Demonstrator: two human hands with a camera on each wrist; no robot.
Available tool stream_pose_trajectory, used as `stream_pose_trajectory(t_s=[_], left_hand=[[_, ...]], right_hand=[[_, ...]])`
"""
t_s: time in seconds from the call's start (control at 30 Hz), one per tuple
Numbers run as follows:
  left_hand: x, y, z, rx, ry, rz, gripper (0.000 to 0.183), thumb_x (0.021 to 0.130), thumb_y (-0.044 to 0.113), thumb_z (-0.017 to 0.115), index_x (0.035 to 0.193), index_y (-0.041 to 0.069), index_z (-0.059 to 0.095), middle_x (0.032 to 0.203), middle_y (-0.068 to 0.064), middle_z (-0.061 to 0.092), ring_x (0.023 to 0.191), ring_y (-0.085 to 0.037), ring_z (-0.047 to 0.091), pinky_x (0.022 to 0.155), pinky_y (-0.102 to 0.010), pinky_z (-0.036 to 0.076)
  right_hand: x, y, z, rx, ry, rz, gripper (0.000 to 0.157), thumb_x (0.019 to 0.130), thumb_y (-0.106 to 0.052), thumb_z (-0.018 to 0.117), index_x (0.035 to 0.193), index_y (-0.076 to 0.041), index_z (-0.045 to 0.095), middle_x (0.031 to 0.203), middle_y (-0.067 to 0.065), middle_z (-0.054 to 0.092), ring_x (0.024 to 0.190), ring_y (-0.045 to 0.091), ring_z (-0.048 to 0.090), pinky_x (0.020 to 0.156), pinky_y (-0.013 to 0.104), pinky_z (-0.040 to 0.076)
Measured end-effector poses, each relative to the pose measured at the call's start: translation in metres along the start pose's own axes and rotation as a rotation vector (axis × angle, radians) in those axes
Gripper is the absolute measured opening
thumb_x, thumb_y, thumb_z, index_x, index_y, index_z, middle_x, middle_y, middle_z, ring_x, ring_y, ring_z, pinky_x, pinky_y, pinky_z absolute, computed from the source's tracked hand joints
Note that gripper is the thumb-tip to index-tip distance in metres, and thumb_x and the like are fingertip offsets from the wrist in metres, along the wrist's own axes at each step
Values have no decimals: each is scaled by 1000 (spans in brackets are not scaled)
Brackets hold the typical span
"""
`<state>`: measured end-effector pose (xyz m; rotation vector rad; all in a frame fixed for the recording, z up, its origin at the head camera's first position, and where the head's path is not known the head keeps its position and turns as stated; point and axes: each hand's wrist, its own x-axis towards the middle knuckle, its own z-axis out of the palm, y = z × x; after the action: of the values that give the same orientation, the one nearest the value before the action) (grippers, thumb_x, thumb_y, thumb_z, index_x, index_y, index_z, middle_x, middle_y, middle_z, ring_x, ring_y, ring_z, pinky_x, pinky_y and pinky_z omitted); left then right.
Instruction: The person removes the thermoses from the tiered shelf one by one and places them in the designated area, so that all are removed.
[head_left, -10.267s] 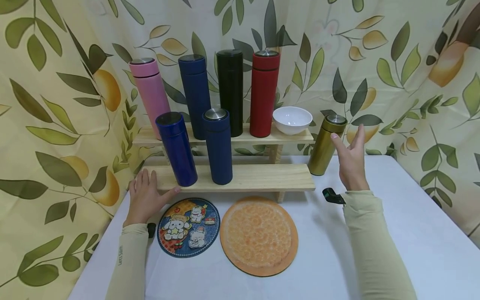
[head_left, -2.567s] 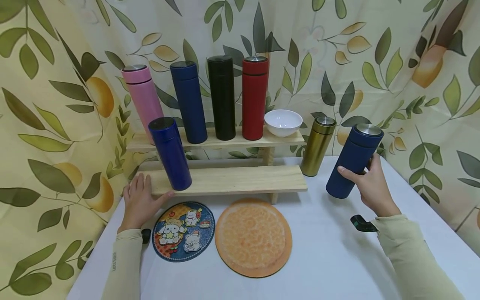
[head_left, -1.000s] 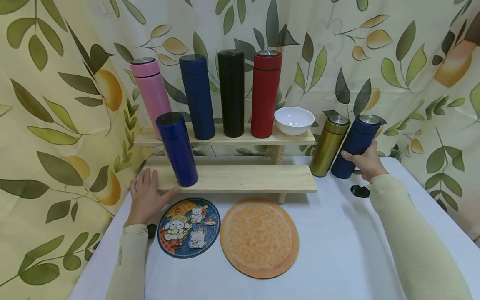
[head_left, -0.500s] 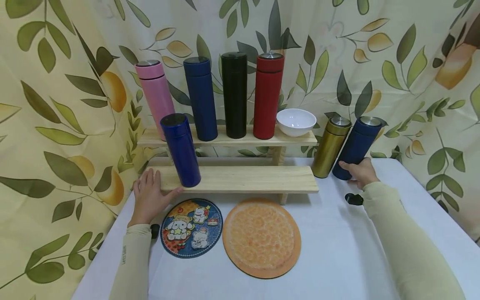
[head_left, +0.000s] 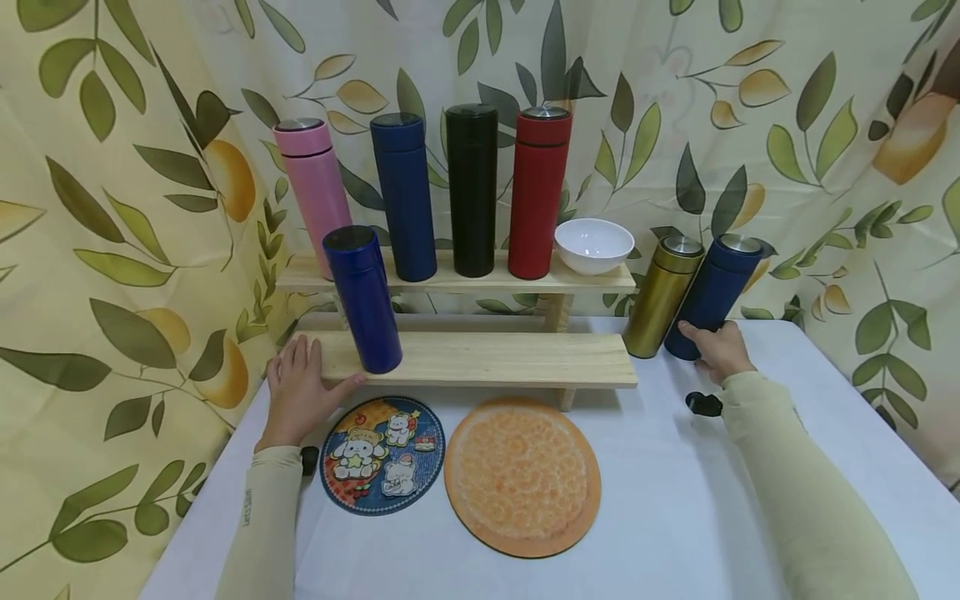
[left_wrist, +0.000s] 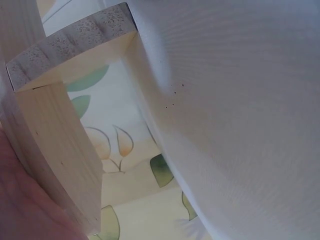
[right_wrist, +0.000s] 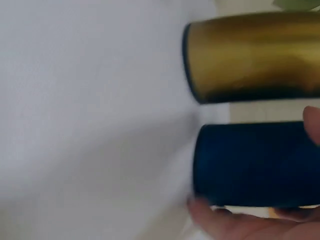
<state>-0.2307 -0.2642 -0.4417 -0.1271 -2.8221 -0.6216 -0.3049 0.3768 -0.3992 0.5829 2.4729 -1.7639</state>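
Observation:
My right hand (head_left: 718, 350) holds a navy thermos bottle (head_left: 712, 287) with a steel-topped lid, low on its body. In the right wrist view the thumb (right_wrist: 312, 125) lies on one side of it and fingers (right_wrist: 215, 217) on the other. It stands on the table just right of a gold thermos (head_left: 663, 296), with a narrow gap between their bases. My left hand (head_left: 303, 396) rests on the left end of the lower step of a wooden shelf (head_left: 510, 358), thumb along the front edge. A glossy blue thermos (head_left: 365, 304) stands near it on that step.
On the upper step stand a pink thermos (head_left: 315, 196), a navy one (head_left: 405, 200), a black one (head_left: 472, 196), a red one (head_left: 538, 200) and a white bowl (head_left: 594, 246). Before the shelf lie a cartoon mat (head_left: 382, 456) and an orange-brown round mat (head_left: 522, 477).
The navy thermos with the steel-topped lid has gone from the lower step to the table, then closer to the gold one. My right hand has slid lower on it. My left hand stays put.

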Motion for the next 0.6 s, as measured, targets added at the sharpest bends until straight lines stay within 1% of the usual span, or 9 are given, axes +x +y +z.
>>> stream_pose_trajectory(t_s=[0.07,0.13,0.23,0.3,0.37,0.43,0.5,0.6], left_hand=[[0,0,0,-1,-2,-1,118,95,73,65,161,-17,26,170,-40,12,157,-55,12,122,-70,1],[0,0,1,-5,-1,2,118,95,73,64,161,-17,26,170,-40,13,157,-55,12,122,-70,1],[0,-1,1,-3,1,1,118,95,72,65,161,-17,26,170,-40,13,157,-55,12,122,-70,1],[-1,-1,1,-1,4,0,118,95,72,66,161,-16,26,170,-39,13,157,-54,12,122,-70,1],[-1,-1,1,-2,5,-1,118,95,72,66,162,-16,25,170,-39,13,157,-54,12,122,-69,0],[-1,-1,1,-4,6,1,118,95,72,65,162,-16,25,170,-39,13,157,-54,12,122,-69,0],[0,0,0,-6,5,2,118,95,73,65,162,-16,25,170,-39,13,157,-55,12,122,-69,0],[0,0,1,-4,2,-1,118,95,73,65,162,-16,25,170,-39,12,157,-54,12,122,-69,0]], right_hand=[[-4,-7,2,39,25,-33,103,109,-43,55,166,2,-18,175,29,-7,161,47,7,125,62,17],[-9,-15,3,75,74,-81,106,107,-46,56,167,-5,-20,177,24,-9,162,43,3,127,60,10],[-19,-29,4,151,177,-152,107,105,-49,58,168,-15,-22,178,14,-14,163,33,-4,128,52,3],[-26,-39,4,184,248,-210,105,105,-50,58,170,-20,-19,179,7,-14,164,26,-7,128,48,2],[-34,-49,4,207,310,-277,102,105,-49,57,171,-23,-16,179,1,-14,163,18,-10,128,42,0],[-42,-59,4,226,352,-357,98,106,-46,55,172,-24,-14,178,-4,-15,160,10,-13,126,34,-3],[-50,-69,4,237,385,-434,95,106,-43,54,172,-24,-11,178,-7,-14,158,5,-13,124,28,-5],[-64,-83,8,254,422,-553,91,106,-38,53,173,-21,-6,179,-7,-9,157,1,-8,120,20,-4]])
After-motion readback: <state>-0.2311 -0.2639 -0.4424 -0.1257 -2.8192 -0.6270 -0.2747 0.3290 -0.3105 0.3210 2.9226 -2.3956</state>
